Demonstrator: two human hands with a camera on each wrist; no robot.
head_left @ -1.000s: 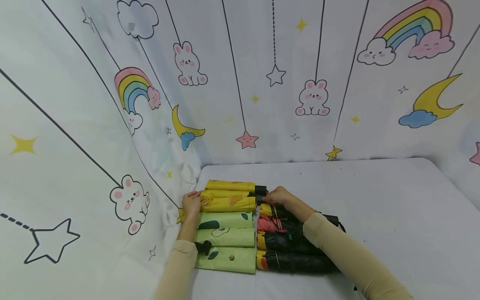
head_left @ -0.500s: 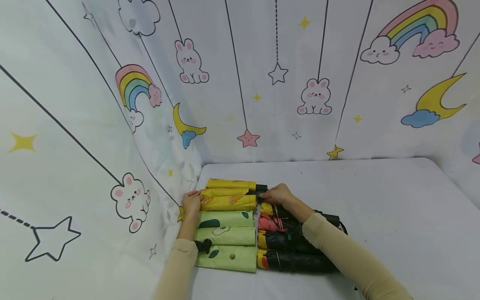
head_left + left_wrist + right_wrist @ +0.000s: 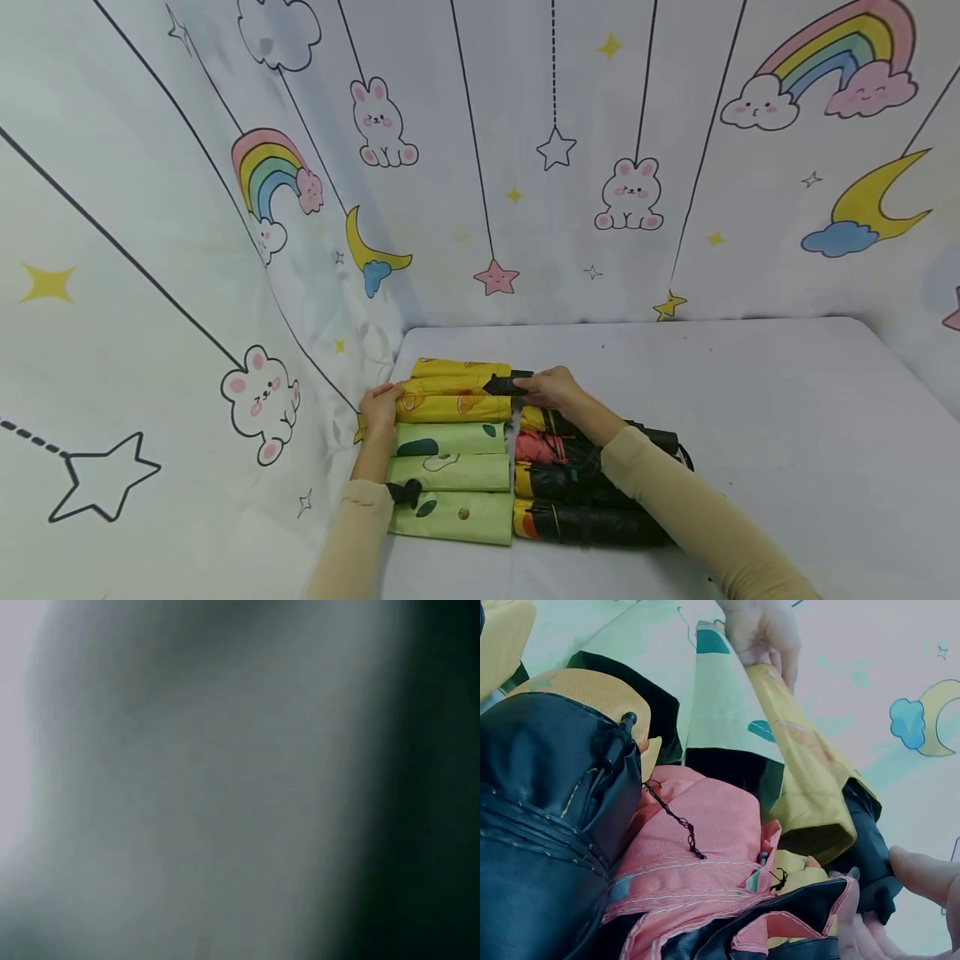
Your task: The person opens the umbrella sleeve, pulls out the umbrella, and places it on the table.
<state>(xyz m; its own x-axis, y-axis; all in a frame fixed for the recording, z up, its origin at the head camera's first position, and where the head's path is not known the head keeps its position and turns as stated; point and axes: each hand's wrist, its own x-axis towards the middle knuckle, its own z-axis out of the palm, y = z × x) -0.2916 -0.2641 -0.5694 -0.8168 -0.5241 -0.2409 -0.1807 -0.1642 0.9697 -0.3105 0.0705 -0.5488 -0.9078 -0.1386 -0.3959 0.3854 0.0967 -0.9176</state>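
In the head view my left hand (image 3: 379, 406) grips the left end of a yellow umbrella cover (image 3: 450, 407) printed with orange slices. My right hand (image 3: 558, 390) pinches a black umbrella end (image 3: 506, 385), which lies across the right part of the yellow covers. From the right wrist, my right thumb and fingers are seen around that black end (image 3: 868, 851), which sticks out at a yellow cover's mouth (image 3: 817, 780); the left hand (image 3: 765, 634) holds the far end. Another yellow umbrella (image 3: 461, 367) with a black end lies behind. The left wrist view is blurred.
Several light green covers (image 3: 453, 515) with avocado prints lie in a row nearer the body. To their right, under my right forearm, lie several rolled folding umbrellas (image 3: 592, 525), black outside with yellow or pink parts. Patterned white cloth (image 3: 450, 208) hangs behind the white table (image 3: 750, 417).
My right hand has drawn the black end slightly left and up, so it now overlaps the yellow covers. My left hand has shifted slightly left.
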